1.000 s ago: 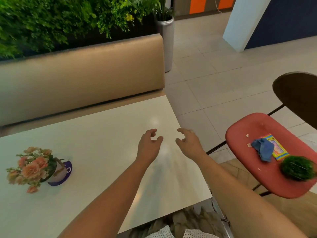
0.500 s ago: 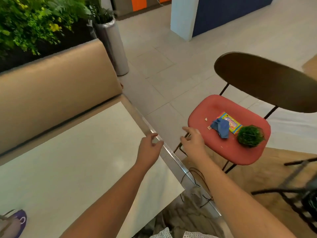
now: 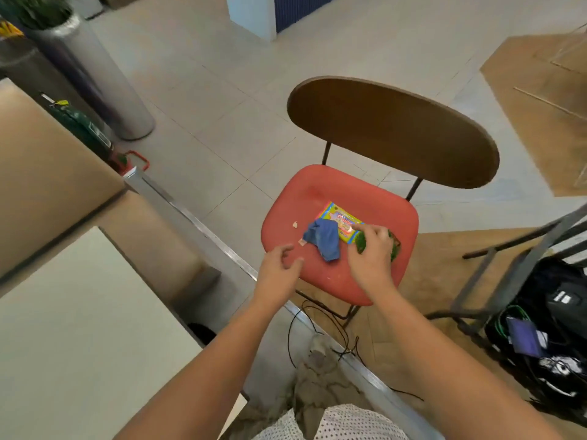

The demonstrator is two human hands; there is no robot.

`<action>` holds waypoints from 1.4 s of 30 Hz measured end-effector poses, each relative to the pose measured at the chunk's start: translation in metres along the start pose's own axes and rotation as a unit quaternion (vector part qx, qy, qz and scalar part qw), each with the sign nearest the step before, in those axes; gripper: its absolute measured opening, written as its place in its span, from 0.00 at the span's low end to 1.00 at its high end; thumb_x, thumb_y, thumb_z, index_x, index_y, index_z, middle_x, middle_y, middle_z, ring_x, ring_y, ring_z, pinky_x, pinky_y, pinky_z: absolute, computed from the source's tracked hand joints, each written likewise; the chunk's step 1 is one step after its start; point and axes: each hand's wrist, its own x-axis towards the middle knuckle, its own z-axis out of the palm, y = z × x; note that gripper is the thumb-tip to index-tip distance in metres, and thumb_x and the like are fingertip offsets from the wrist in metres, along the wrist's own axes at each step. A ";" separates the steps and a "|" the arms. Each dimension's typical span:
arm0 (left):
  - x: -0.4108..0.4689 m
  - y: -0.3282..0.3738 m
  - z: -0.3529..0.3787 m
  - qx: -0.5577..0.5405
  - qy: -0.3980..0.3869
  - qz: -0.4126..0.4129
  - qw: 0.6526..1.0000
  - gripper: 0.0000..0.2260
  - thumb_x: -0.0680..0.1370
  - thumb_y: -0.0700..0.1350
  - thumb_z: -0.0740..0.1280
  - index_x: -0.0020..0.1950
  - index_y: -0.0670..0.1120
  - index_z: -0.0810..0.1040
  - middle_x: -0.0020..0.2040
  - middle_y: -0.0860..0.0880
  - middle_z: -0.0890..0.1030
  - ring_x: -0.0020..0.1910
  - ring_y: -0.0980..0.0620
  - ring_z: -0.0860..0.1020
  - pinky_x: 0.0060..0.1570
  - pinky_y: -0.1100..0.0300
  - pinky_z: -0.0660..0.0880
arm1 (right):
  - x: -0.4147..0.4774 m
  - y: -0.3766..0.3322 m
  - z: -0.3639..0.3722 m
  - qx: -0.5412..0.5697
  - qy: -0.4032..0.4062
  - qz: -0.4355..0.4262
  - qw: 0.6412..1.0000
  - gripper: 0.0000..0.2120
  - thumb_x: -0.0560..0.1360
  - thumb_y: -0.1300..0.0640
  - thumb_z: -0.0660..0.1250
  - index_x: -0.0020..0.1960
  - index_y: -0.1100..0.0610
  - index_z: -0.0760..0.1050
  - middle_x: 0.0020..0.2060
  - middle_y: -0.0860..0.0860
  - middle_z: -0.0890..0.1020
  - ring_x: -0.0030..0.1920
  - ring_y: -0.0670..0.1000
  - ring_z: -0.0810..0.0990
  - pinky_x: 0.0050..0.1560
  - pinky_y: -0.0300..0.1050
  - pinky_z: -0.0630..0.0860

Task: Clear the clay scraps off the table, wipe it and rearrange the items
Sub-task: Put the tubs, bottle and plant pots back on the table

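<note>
I count one chair [image 3: 381, 211], one blue cloth [image 3: 324, 239], one colourful packet [image 3: 340, 219], one green plant ball [image 3: 361, 244] and two clay scraps [image 3: 295, 224].

Café-style seating area: padded bench [image 3: 47, 173], table [image 3: 79, 328], chair [image 3: 390, 131], steel planter [image 3: 95, 81].

A chair [image 3: 349, 192] stands on the floor to the right of the table [image 3: 79, 328], its backrest on the far side. On the seat, a cloth [image 3: 324, 238] lies near the middle, overlapping a packet [image 3: 341, 217] just behind it, and a clay scrap [image 3: 295, 224] sits just left of the cloth. The right hand [image 3: 370, 252] grips a plant tuft [image 3: 361, 246] just right of the cloth. The left hand [image 3: 279, 271] hovers over the seat's near left edge. A planter [image 3: 95, 81] stands far left, and a bag [image 3: 556, 328] lies on the floor at right.
</note>
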 end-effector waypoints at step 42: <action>0.054 0.062 0.111 -0.072 -0.113 -0.167 0.977 0.28 0.78 0.60 0.67 0.76 0.54 0.69 0.49 0.50 0.80 0.52 0.44 0.82 0.61 0.41 0.79 | 0.046 0.067 -0.032 0.129 -0.039 0.140 0.981 0.33 0.68 0.47 0.78 0.69 0.36 0.68 0.58 0.51 0.67 0.57 0.50 0.74 0.59 0.42 0.70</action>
